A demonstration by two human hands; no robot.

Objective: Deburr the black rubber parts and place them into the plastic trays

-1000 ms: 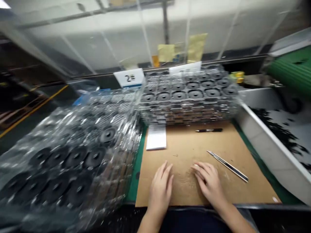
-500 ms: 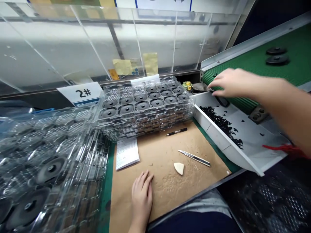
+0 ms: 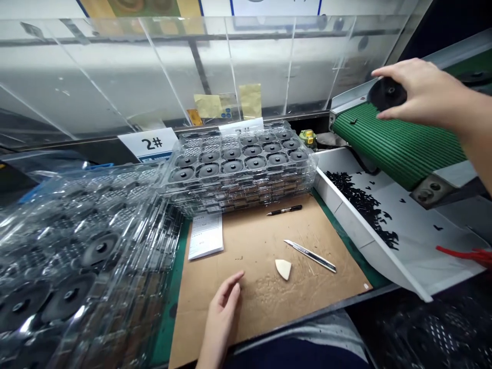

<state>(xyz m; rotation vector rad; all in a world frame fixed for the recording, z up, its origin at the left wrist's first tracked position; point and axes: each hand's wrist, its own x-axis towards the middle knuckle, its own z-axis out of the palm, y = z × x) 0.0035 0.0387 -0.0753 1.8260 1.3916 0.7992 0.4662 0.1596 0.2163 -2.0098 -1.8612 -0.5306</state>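
Note:
My right hand (image 3: pixel 421 89) grips a round black disc with a centre hole (image 3: pixel 387 93) by its edge, holding it just above the far end of a green ribbed conveyor belt (image 3: pixel 395 143). My left hand (image 3: pixel 223 315) rests at the near edge of a brown cardboard sheet (image 3: pixel 253 302), holding nothing, with its fingers apart. A white triangular piece (image 3: pixel 283 269) lies on the cardboard to the right of that hand, and a utility knife (image 3: pixel 310 255) lies beyond it.
Stacked clear plastic trays (image 3: pixel 171 192) holding black discs stand behind the cardboard, with more trays heaped at left. A black pen (image 3: pixel 284 209) and a printed paper (image 3: pixel 205 236) lie on the cardboard. A white chute (image 3: pixel 346 220) holding small black bits lies right, with a red strap (image 3: pixel 461 254) beyond it.
My right hand has moved up and right from the white chute's edge and now grips a black disc. My left hand's fingers have lifted slightly. The view has shifted a little.

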